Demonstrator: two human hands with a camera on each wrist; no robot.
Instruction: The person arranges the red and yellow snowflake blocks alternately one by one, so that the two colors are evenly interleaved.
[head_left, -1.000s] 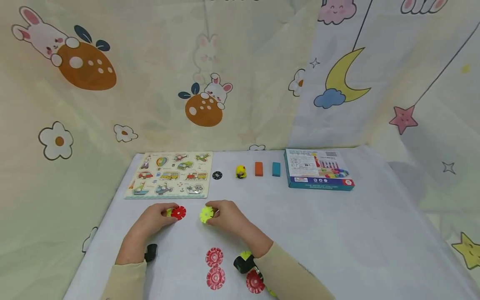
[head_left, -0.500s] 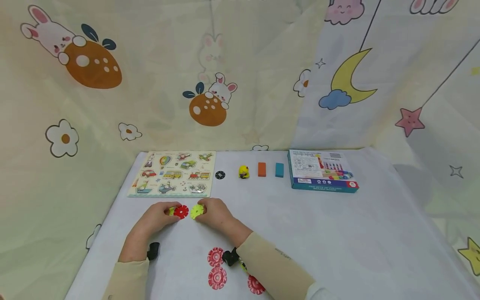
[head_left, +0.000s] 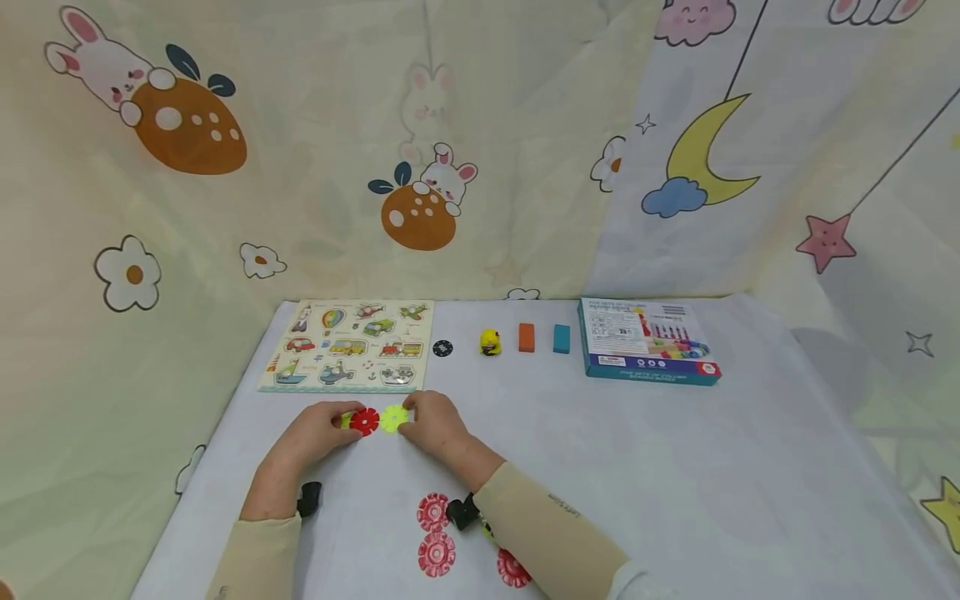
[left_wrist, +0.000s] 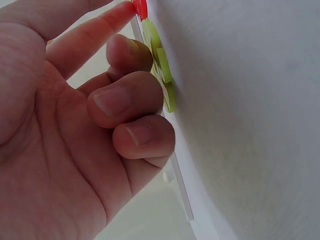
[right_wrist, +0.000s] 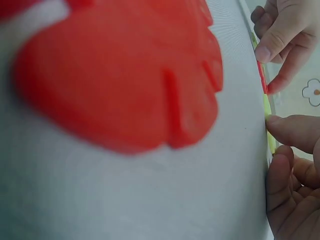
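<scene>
My left hand (head_left: 311, 433) pinches a red flower-shaped plastic disc (head_left: 364, 422) at its rim by thumb and forefinger. A yellow-green disc (head_left: 346, 420) shows partly under those fingers; the left wrist view has yellow-green discs (left_wrist: 163, 65) lined up beside the curled fingers. My right hand (head_left: 438, 429) pinches another yellow-green disc (head_left: 393, 418) between thumb and finger. Its left edge meets the red disc's right edge, both low over the white cloth. In the right wrist view, both hands are at the far right, around the row of discs.
Two red discs (head_left: 436, 554) lie in front, and another red disc (head_left: 513, 568) sits partly under the right sleeve. Behind the hands are a picture puzzle board (head_left: 345, 346), black round chip (head_left: 442, 348), yellow duck (head_left: 490, 342), orange block (head_left: 527, 337), blue block (head_left: 561, 338) and flat box (head_left: 648, 342).
My right hand has moved left with its yellow-green disc, closing the gap to the red disc. The left hand keeps its pinch in nearly the same place.
</scene>
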